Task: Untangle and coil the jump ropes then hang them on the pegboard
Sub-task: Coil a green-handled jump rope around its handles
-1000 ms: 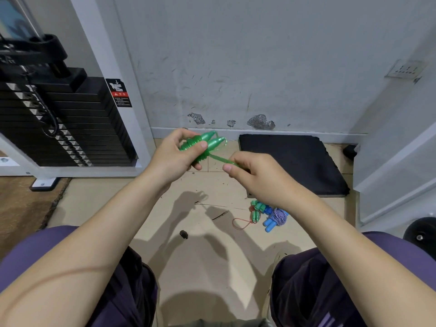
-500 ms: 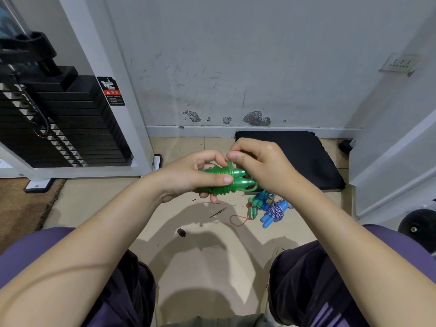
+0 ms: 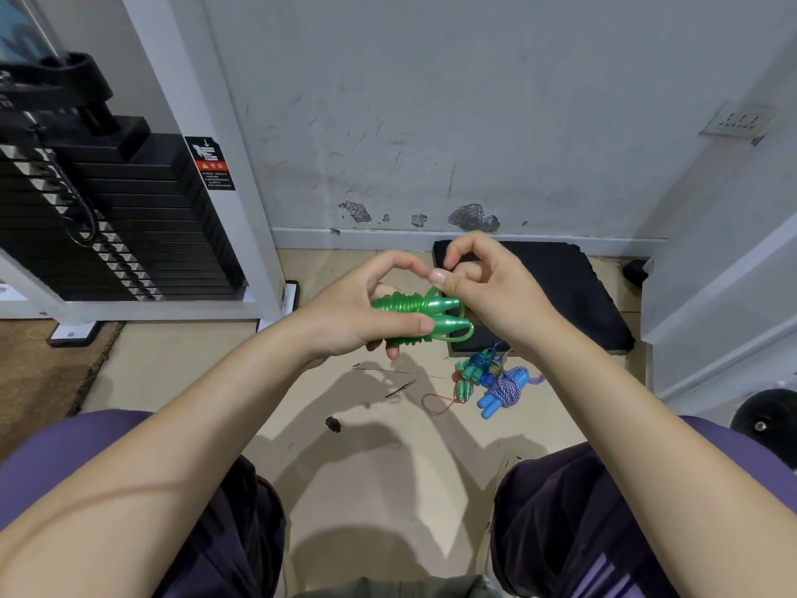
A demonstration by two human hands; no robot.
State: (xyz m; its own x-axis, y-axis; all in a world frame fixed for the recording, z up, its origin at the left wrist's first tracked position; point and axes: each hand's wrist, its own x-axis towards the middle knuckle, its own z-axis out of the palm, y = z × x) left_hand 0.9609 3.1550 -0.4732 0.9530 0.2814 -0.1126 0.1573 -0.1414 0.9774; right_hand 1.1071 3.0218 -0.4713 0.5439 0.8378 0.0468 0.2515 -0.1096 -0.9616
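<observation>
Above the beige tiled floor (image 3: pixel 379 476), the left hand (image 3: pixel 345 312) gripped the translucent green plastic jump rope (image 3: pixel 414 315), cord wound round its handles; the right hand's (image 3: pixel 491 295) fingers (image 3: pixel 437 277) pinched its loose loop, which could slip and unwind.

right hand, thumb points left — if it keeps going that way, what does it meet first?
Most likely the left hand: the right hand has its thumb tip almost at the left index fingertip, just above the green jump rope. Depth from one view is unclear.

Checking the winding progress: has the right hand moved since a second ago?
Yes. The right hand came up and back, now overlapping the black mat's near-left corner.
</observation>
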